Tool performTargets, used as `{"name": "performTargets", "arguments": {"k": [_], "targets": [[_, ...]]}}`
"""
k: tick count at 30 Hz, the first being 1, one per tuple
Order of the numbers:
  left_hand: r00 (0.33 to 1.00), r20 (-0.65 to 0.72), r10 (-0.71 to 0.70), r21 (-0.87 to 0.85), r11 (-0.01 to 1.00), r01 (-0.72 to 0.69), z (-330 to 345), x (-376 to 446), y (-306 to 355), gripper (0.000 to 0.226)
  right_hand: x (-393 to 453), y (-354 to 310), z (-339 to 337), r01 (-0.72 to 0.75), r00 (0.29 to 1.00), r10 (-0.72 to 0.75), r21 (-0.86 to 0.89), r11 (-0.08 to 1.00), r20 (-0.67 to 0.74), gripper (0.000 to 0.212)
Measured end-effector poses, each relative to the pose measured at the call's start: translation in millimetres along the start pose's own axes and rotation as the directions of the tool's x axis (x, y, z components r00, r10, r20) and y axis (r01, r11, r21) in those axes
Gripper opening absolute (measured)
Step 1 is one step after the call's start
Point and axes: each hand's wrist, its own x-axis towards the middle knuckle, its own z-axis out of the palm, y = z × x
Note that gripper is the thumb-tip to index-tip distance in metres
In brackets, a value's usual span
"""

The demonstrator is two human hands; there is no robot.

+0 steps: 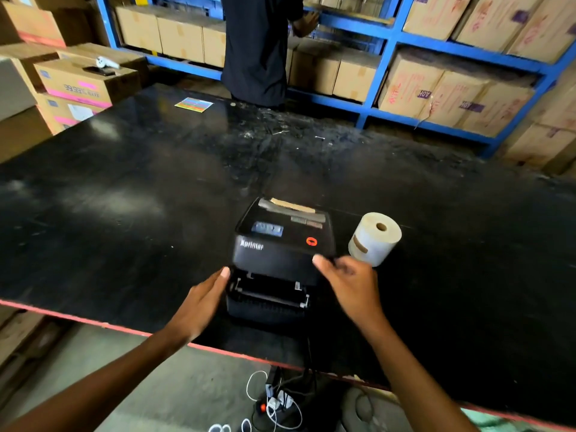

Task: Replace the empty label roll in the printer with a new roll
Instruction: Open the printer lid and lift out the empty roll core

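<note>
Here, both hands are flanking the black printer (282,254) on the bench (124,198) | left hand (199,302) grip apart, touching its side | right hand (349,283) grip pinching the lid's front corner | new label roll (374,240) is lying just right of the printer.

Printer (282,244): interior under the part-raised lid in shadow, roll bay not visible.
Left hand (199,302): motion-blurred, finger contact with the printer unclear.
Right hand (349,279): fingers hidden behind the lid corner.
Bystander (255,48): cut off above the shoulders by the top edge.
Carton (455,98) print: illegible.
</note>
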Motion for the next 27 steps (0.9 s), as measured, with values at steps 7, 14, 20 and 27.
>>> {"name": "performTargets", "arguments": {"k": [7,14,20,27], "targets": [[0.999,0.008,0.053,0.428,0.902,-0.051,-18.2,23.5,4.8,0.052,98.7,-52.4,-13.8,-0.172,0.977,0.176,0.038,0.984,-0.124,0.081],[0.996,0.071,0.050,0.508,0.858,-0.079,-27.2,40.5,7.6,0.038,129.4,-43.0,-7.0,-0.099,0.985,0.124,0.197,0.975,-0.117,0.030],[0.979,0.198,-0.052,0.711,0.695,-0.106,-32.1,58.2,36.4,0.013,127.0,-34.8,0.2,-0.059,0.996,0.075,0.309,0.949,-0.040,0.027],[0.978,0.085,0.191,0.702,0.685,-0.194,-5.0,93.4,49.5,0.036,74.4,20.8,32.0,-0.059,0.986,0.092,-0.231,0.971,0.136,0.048]]}}
